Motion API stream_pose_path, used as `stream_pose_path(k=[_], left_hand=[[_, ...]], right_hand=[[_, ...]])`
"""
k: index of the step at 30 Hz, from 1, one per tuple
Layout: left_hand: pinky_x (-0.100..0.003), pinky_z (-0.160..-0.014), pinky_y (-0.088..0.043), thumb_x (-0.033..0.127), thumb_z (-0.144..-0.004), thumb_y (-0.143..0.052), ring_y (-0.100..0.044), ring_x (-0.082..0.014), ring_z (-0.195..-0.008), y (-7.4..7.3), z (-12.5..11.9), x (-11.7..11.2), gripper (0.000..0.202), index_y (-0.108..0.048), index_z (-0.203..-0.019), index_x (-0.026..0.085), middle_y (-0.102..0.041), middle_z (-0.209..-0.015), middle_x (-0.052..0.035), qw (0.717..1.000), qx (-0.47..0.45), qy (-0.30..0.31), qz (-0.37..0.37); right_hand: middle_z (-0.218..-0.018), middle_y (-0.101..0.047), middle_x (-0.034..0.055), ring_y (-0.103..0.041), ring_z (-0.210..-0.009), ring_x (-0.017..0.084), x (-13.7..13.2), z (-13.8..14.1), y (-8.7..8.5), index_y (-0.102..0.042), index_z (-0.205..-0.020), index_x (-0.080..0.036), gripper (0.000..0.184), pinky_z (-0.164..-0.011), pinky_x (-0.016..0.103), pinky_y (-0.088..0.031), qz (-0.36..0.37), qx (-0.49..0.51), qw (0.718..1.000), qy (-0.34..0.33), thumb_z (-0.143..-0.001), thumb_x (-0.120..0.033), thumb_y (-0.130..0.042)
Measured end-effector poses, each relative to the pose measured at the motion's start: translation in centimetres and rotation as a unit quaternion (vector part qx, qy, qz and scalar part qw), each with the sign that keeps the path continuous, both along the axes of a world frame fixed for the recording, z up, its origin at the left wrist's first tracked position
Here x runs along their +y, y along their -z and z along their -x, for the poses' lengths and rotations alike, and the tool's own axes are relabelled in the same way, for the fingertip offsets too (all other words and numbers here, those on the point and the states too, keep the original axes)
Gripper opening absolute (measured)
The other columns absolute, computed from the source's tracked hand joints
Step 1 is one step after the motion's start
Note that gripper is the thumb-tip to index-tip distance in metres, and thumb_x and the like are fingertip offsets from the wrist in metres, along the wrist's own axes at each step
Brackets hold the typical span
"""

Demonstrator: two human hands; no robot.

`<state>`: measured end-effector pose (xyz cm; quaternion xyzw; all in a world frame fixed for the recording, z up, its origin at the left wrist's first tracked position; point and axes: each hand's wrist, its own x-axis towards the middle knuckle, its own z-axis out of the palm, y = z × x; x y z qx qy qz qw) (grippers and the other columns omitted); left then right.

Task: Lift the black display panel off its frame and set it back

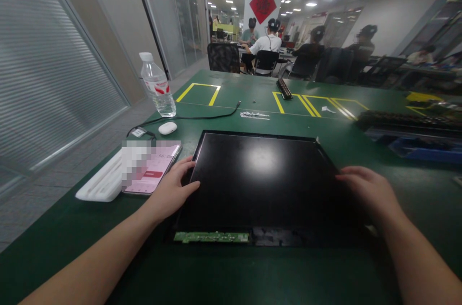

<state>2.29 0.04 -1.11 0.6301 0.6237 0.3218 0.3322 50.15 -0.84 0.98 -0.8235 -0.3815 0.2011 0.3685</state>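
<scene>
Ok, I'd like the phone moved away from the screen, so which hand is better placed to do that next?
Probably the left hand: it is at the left edge of the screen, right beside the phone. The right hand is at the opposite edge, across the screen.

Screen panel (260, 189) smooth, softly glossy; bottle (157, 86) clear plastic; tabletop (288, 276) smooth, faint sheen

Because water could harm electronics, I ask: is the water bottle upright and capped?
Upright and capped. The plastic water bottle stands on its base on the green table, with its white cap on.
</scene>
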Motion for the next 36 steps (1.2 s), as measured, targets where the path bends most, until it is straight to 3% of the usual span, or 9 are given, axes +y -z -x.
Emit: stream_pose_path(k=[10,21,28,36], left_hand=[[-0.055,-0.127,-0.034,0.043,-0.076,-0.065,-0.043,-0.0389,-0.155,0.5,0.4,0.1,0.058,-0.070,-0.129,0.018,-0.052,-0.164,-0.0161,0.999,0.046,0.004,-0.020],[-0.056,-0.129,-0.030,0.048,-0.087,-0.055,-0.037,-0.0392,-0.158,-0.7,0.2,-0.2,0.076,-0.056,-0.152,0.009,-0.041,-0.170,-0.0219,0.989,0.137,0.052,0.005],[-0.064,-0.124,-0.034,0.038,-0.092,-0.053,-0.043,-0.0421,-0.154,-0.3,0.1,-0.3,0.063,-0.059,-0.149,0.011,-0.046,-0.166,-0.0252,0.970,0.218,0.087,-0.064],[-0.065,-0.123,-0.036,0.033,-0.094,-0.054,-0.043,-0.0440,-0.153,-0.5,-0.3,-0.9,0.053,-0.066,-0.142,0.014,-0.043,-0.167,-0.0248,0.966,0.222,0.103,-0.078]], right_hand=[[-0.081,-0.078,0.0074,-0.064,-0.072,0.025,0.1,0.0,-0.1,-0.076,-0.081,-0.024,0.029,-0.071,0.039,-0.047,0.013,-0.027,1.000,0.000,-0.058,-0.041,-0.071],[-0.083,-0.078,0.0079,-0.066,-0.078,0.029,0.1,0.0,-0.2,-0.073,-0.081,-0.026,0.028,-0.073,0.041,-0.046,0.025,-0.063,0.998,-0.011,-0.061,-0.045,-0.069],[-0.086,-0.079,0.0099,-0.066,-0.084,0.032,-0.2,0.8,-1.0,-0.073,-0.086,-0.024,0.031,-0.076,0.041,-0.044,0.048,-0.073,0.996,-0.011,-0.063,-0.045,-0.067],[-0.081,-0.078,0.0082,-0.065,-0.083,0.032,0.0,0.7,-1.0,-0.073,-0.079,-0.027,0.031,-0.074,0.040,-0.043,0.049,-0.104,0.993,-0.015,-0.060,-0.050,-0.063]])
